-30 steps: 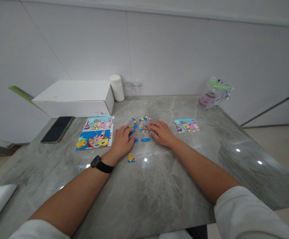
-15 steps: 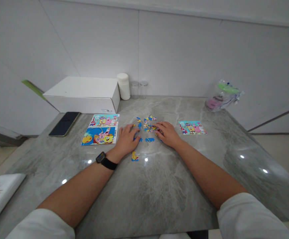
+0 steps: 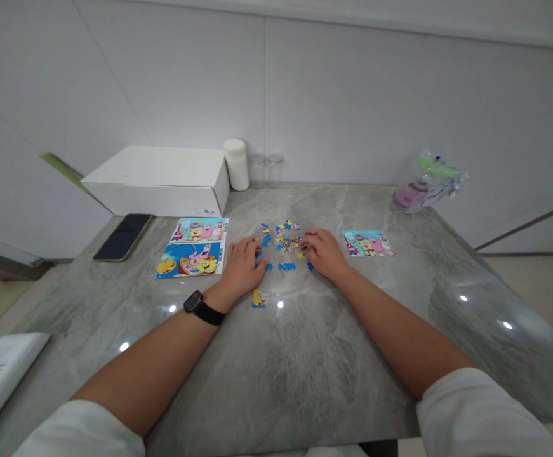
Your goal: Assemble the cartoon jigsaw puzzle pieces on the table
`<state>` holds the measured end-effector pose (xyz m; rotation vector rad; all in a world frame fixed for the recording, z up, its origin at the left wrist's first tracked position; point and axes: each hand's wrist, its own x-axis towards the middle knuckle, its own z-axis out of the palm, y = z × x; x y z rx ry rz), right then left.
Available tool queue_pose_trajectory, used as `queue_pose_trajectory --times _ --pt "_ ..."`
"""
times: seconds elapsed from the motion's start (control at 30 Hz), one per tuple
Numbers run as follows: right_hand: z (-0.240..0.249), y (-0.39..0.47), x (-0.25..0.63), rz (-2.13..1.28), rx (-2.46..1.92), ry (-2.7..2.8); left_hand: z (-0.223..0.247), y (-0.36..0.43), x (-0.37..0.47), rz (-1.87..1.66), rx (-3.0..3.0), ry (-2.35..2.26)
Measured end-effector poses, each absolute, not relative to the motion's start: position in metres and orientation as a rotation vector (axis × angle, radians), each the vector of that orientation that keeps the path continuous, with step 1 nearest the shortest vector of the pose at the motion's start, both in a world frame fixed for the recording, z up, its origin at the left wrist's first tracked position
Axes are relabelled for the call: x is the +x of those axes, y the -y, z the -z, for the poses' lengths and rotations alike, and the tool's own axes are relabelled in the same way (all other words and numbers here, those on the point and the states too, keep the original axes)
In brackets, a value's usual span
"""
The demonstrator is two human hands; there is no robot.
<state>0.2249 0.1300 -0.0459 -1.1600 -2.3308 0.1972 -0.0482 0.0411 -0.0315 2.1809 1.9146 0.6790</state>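
Loose jigsaw puzzle pieces [image 3: 288,244] in blue, yellow and pink lie in a small group between my hands. My left hand [image 3: 242,265] rests on the table at their left side, fingers spread, partly covering a few blue pieces. At the right side my right hand [image 3: 324,254] has its fingers bent and its thumb and fingertips around a small dark reddish puzzle piece [image 3: 304,247]. A blue joined strip [image 3: 286,267] lies below the group. Closer to me is a joined yellow and blue corner section [image 3: 258,299].
Left of my hands lie a picture sheet [image 3: 193,249] and a phone [image 3: 124,237]. A white box [image 3: 155,181], a white bottle [image 3: 237,166] and two clear jars [image 3: 275,171] stand behind. To the right are a picture card [image 3: 369,244] and a bagged, green-lidded cup [image 3: 426,183].
My right hand has drawn slightly right and its fingers have bent more, uncovering pieces at the group's right edge. My left hand has barely moved.
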Motion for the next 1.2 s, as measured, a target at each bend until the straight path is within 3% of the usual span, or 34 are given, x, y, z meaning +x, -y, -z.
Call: queue_pose_trajectory --times 1.2 --pt "0.044 -0.129 0.224 -0.165 -1.339 2.259 0.041 -0.044 -0.051 -0.765 2.247 -1.93"
